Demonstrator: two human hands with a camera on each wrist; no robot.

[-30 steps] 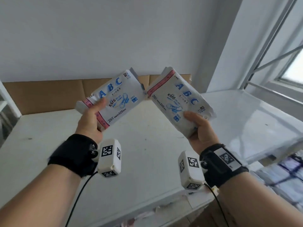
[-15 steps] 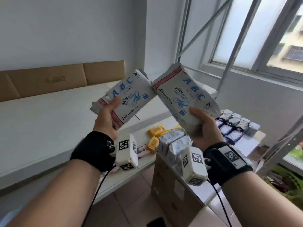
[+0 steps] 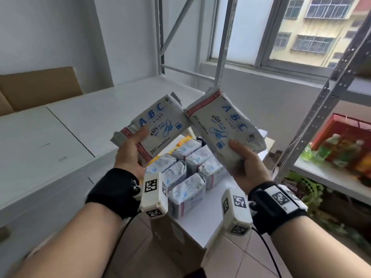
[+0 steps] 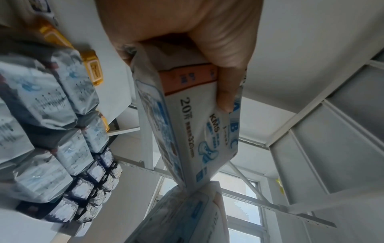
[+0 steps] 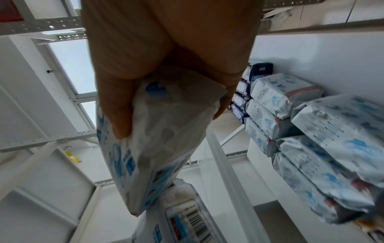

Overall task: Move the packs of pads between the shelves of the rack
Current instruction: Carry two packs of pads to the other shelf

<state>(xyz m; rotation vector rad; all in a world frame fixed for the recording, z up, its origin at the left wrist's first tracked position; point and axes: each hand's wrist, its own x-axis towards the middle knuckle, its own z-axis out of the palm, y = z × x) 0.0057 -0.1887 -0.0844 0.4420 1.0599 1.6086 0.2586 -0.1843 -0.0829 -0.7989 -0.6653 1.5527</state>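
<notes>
Two white packs of pads with blue "ABC" lettering are held up in the air, top corners nearly touching. My left hand (image 3: pixel 130 151) grips the left pack (image 3: pixel 154 127) by its lower end, thumb on the front; the same pack (image 4: pixel 187 128) shows in the left wrist view. My right hand (image 3: pixel 243 163) grips the right pack (image 3: pixel 222 125) from below, seen also as the pack (image 5: pixel 158 131) in the right wrist view. Under both hands, several more packs (image 3: pixel 186 167) stand in rows on a lower white shelf (image 3: pixel 202 221).
A wide white shelf (image 3: pixel 70 125) spreads at the left with cardboard (image 3: pixel 38 87) against the wall. Grey rack uprights (image 3: pixel 222 41) rise behind. Another rack (image 3: pixel 329 175) at the right holds colourful goods. Yellow boxes (image 3: pixel 184 140) lie behind the packs. Tiled floor lies below.
My view has swung right and down from the upper white shelf to the lower shelf with stored packs. Both hands kept hold of their packs and moved along with it.
</notes>
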